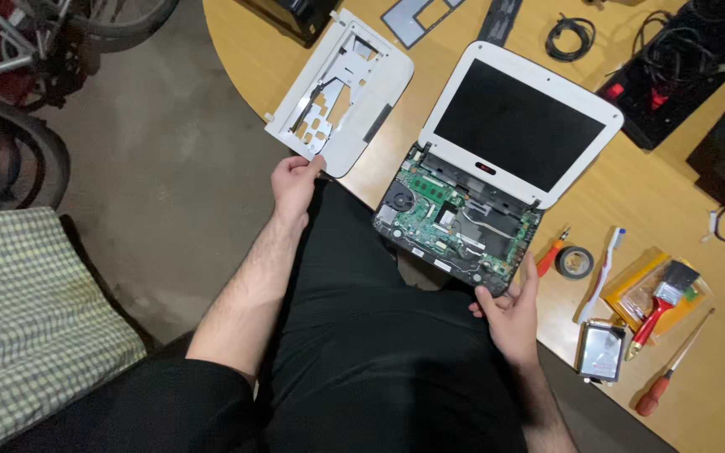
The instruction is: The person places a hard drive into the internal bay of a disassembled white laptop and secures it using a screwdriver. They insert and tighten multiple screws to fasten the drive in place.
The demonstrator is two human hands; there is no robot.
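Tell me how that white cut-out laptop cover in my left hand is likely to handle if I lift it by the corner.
The white cover looks thin and full of openings, so it will probably feel light and flex or twist. The left hand pinches only one corner, so the far end may droop. Its narrow ribs could crack if bent hard.

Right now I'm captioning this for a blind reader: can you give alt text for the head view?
A person's left hand holds a white laptop cover by its edge while the right hand grips the front of an opened white laptop with its circuit board bare. Screwdrivers, a paintbrush and tape lie on the wooden table.
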